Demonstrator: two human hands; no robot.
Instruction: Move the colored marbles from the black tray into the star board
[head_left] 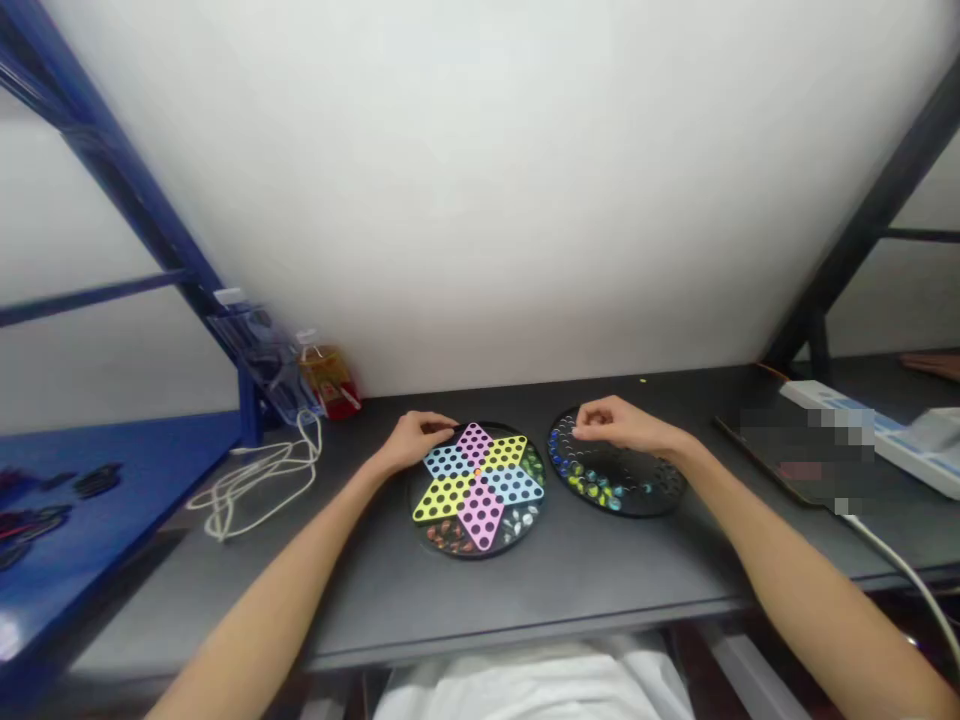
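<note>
A round Chinese checkers board [484, 527] with a pink, yellow and blue star of holes lies on the dark desk. Orange-brown, clear and green marbles sit in compartments around the star. My left hand [417, 438] rests at the board's upper left rim, its thumb and fingers apart. To the right lies a round black tray [622, 462] with small hollows. Blue marbles [559, 455] line its left side, and yellow-green marbles [596, 492] its lower left. Over the tray's upper part, my right hand [611, 422] has its fingertips pinched together; anything between them is too small to make out.
A white cable [259, 475] lies coiled at left, beside a red-and-yellow packet [330, 380] and a clear plastic bag [266, 360] near the wall. A dark, partly blurred-out device [780, 450] and a white power strip [885, 435] are at right. Blue and black frame bars rise at both sides.
</note>
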